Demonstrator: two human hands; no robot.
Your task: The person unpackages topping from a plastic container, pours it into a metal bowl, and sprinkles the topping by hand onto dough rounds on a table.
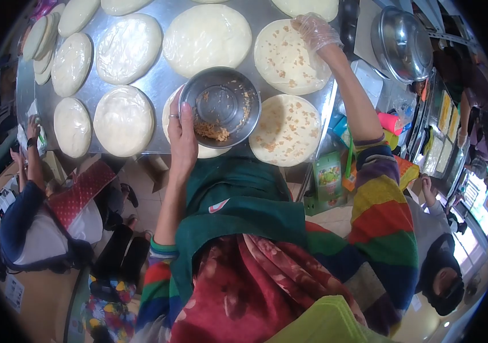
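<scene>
My left hand (183, 139) grips the rim of a steel bowl (221, 94), thumb over its near left edge. Brown crumbly filling (211, 132) lies at the bowl's bottom and bits cling to its side. My right hand (319, 33), in a clear plastic glove, is over the upper edge of a flat dough round (281, 54) dotted with brown crumbs. Its fingers look bunched together; what they hold is hidden. Below that round lies another crumb-dotted dough round (286, 130). The bowl partly covers a further dough round (210, 152).
Several plain, shiny dough rounds (124, 121) cover the metal table (161, 108) to the left, with a stack of discs (41, 46) at its far left. A large steel bowl (407, 46) stands at right. Other people (44, 211) are on both sides.
</scene>
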